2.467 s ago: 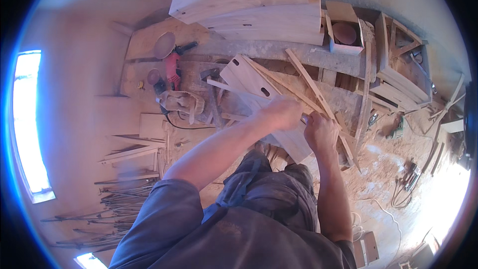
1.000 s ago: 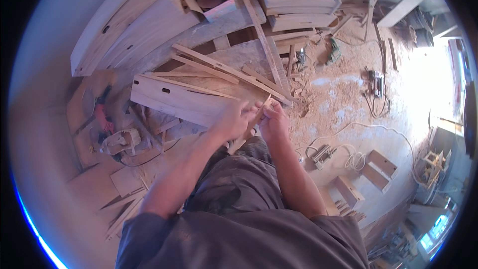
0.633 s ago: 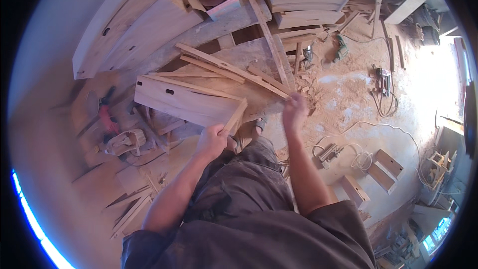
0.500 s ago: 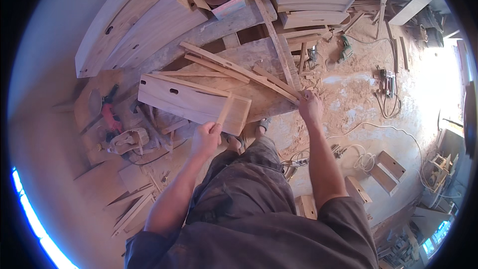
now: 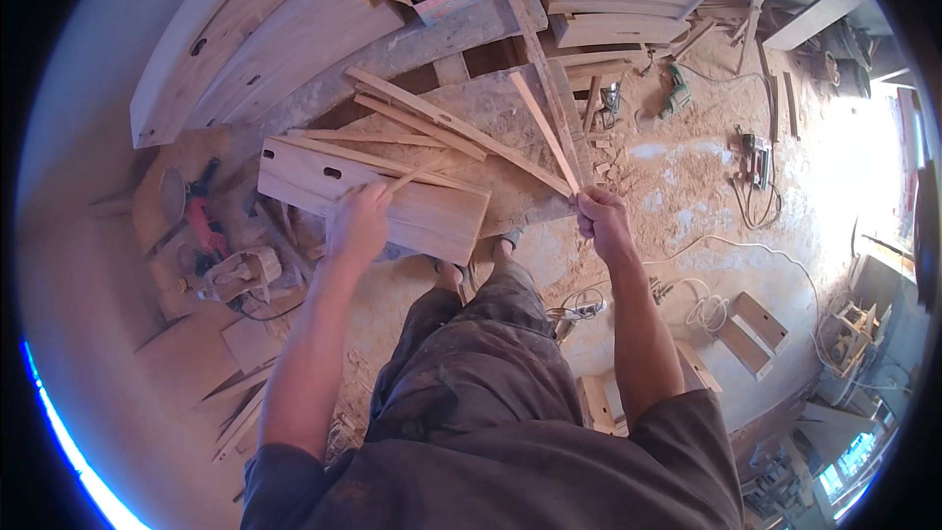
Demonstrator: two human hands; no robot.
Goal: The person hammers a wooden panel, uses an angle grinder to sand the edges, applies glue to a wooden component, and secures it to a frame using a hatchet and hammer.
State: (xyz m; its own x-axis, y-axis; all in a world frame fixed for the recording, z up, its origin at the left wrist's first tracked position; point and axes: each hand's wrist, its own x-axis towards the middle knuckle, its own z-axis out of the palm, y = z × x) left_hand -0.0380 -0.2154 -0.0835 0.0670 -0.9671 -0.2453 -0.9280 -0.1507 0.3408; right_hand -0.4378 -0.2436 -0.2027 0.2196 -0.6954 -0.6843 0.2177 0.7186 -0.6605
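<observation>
Strip, thin wood (image 5: 543, 130), centre frame | right hand (image 5: 602, 222) gripping its lower end | left hand (image 5: 356, 221) closing on small sliver (image 5: 414, 175) over slotted board (image 5: 373, 198) | handling: light, springy, likely snapping if bent; holding near end.

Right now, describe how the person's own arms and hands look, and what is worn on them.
Both forearms are bare from the elbows down, and both hands, the left hand and the right hand, are bare too, with no gloves. No watch, ring or band shows on either wrist. Short dark grey-brown sleeves of a dusty work shirt end above the elbows.
</observation>
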